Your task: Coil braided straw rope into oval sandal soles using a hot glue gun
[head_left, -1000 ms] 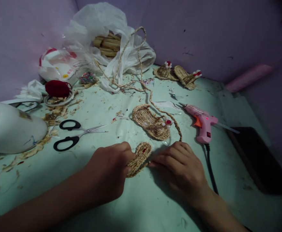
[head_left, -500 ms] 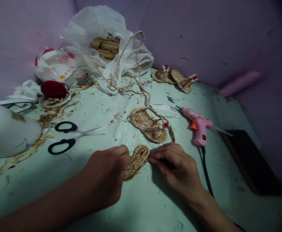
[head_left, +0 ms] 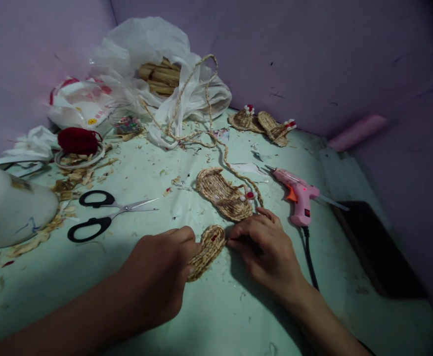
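A small woven straw slipper sole (head_left: 211,247) with a red spot near its tip stands slanted above the table. Its left edge is gripped by my left hand (head_left: 166,269), which is closed with thumb and fingers pinched. At the opposite edge, my right hand (head_left: 266,247) is closed, thumb and forefinger pressed together against the rim; whatever lies between those fingertips is too small to make out. Just beyond the hands lies a finished straw slipper (head_left: 220,193) with a red and white bead flower. A braided straw cord (head_left: 231,165) runs past it and disappears behind my right hand.
Black-handled scissors (head_left: 114,212) lie open at left, near a white container (head_left: 12,207). To the right are a pink glue gun (head_left: 300,193) and a dark phone-like slab (head_left: 379,252). Behind are a plastic bag (head_left: 150,44), red yarn (head_left: 78,141) and two beaded slippers (head_left: 274,127).
The whole view has shifted slightly, so things appear a little further left and lower. Both hands keep the same pinched hold at the sole's edges.
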Action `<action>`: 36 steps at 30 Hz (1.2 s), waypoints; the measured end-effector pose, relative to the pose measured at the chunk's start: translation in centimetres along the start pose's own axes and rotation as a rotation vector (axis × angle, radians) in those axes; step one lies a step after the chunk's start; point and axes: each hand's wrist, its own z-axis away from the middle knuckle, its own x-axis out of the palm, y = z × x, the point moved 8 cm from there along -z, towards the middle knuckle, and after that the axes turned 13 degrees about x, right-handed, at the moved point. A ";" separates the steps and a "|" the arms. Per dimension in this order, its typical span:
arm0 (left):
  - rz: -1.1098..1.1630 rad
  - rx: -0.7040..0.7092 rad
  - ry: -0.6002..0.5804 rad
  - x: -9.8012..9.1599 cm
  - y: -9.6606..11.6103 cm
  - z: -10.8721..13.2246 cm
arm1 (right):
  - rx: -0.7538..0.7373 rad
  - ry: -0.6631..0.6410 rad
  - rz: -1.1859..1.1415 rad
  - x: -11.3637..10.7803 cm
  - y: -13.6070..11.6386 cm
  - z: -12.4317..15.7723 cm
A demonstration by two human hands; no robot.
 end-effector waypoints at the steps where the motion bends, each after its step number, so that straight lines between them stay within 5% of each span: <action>1: 0.003 0.004 0.006 0.0 0.1 0.0 | 0.005 0.010 -0.006 0.0 0.1 -0.1; 9: -0.014 0.019 -0.009 0.1 0.3 -0.1 | -0.038 0.030 -0.013 0.1 0.0 -0.5; 15: -0.036 0.083 -0.010 -0.1 0.5 -0.1 | -0.197 -0.202 0.150 1.8 -0.6 -0.5; 19: -0.025 0.142 0.008 -0.5 1.0 -0.3 | -0.154 -0.345 0.114 1.9 -0.5 0.5; 36: -0.213 0.179 0.269 -0.5 2.5 -0.4 | -0.076 -0.253 0.058 0.8 -0.8 2.5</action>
